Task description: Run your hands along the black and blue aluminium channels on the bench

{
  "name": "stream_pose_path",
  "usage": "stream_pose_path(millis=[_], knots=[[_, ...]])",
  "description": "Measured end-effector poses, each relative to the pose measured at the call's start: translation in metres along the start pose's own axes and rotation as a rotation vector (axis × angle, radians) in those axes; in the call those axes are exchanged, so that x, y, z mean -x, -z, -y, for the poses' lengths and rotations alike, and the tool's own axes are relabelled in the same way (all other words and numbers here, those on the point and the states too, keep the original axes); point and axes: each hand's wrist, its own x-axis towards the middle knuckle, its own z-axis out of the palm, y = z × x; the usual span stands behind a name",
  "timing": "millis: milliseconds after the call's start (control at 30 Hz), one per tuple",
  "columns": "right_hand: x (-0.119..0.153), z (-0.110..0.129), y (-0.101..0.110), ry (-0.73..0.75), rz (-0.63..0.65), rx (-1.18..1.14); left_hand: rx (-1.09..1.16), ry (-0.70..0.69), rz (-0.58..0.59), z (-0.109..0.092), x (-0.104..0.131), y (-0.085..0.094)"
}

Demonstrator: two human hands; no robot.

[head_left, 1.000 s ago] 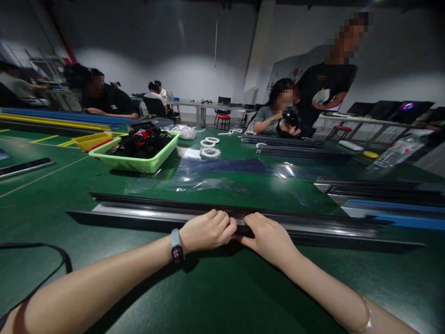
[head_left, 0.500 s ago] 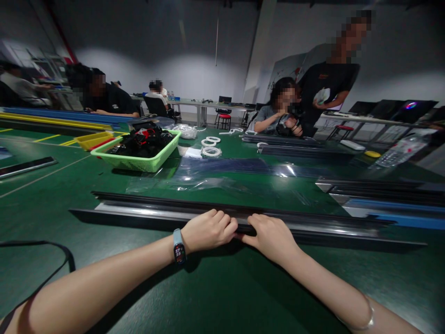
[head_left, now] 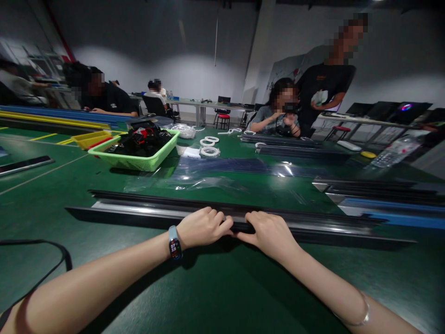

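Note:
A long dark metal profile (head_left: 132,214) with mitred ends and a shiny inner channel lies across the green table (head_left: 222,297). Near its middle my left hand (head_left: 205,227) grips the near edge, fingers curled over the rail; that wrist wears a light-blue watch. Just to the right, my right hand (head_left: 269,232) is closed on the same profile, its thumb along the near side, pointing at the left hand. The hands are close together. Whatever the fingertips press inside the channel is hidden.
Behind the profile lie clear plastic film (head_left: 222,169), white tape rolls (head_left: 209,151) and a green basket (head_left: 135,162) of dark parts. More profiles (head_left: 382,190) rest at the right, near a plastic bottle (head_left: 398,150). Several people sit or stand beyond.
The profile and both hands appear shifted slightly left, along with the whole view. My hands keep the same grip. Across the table, a seated person's hands have moved a little.

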Motion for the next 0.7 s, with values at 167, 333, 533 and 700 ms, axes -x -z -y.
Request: stream_pose_path(millis=[167, 333, 533, 700], knots=[[0.002, 0.0, -0.005, -0.022, -0.022, -0.013, -0.005, 0.006, -0.007, 0.003, 0.004, 0.002], [-0.002, -0.002, -0.009, -0.02, 0.03, -0.026, 0.054, 0.034, -0.025, -0.005, -0.005, 0.003], [-0.006, -0.003, -0.008, 0.024, 0.054, -0.004, 0.108, 0.097, 0.01, -0.011, -0.014, -0.001], [-0.004, -0.003, -0.006, 0.034, -0.04, -0.013, 0.063, 0.101, 0.034, -0.007, -0.01, -0.001]])
